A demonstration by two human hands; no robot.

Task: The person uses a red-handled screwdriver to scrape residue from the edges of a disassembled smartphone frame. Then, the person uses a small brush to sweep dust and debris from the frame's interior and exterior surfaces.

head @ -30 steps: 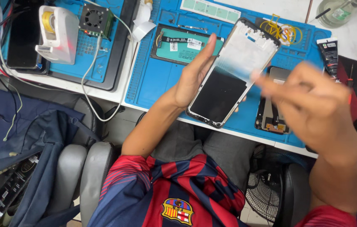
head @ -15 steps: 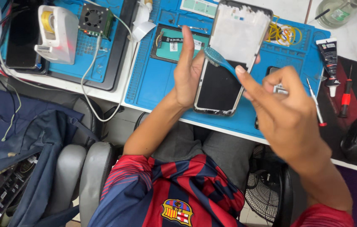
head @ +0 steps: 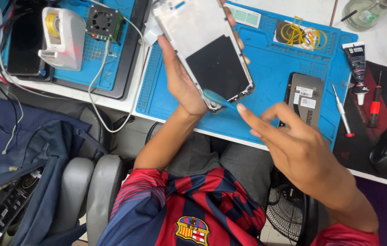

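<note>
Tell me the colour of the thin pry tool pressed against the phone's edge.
Teal blue. The pry tool, held by the right hand, shows best in the head view.

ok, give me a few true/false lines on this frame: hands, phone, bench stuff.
1. The left hand holds the phone frame. True.
2. The right hand holds a red screwdriver. False: it holds a blue pick at the frame's lower edge; the screwdriver lies on the bench.
3. The mat is blue. True.
4. The black tube lies on the chair. False: it lies at the mat's right edge.
</note>
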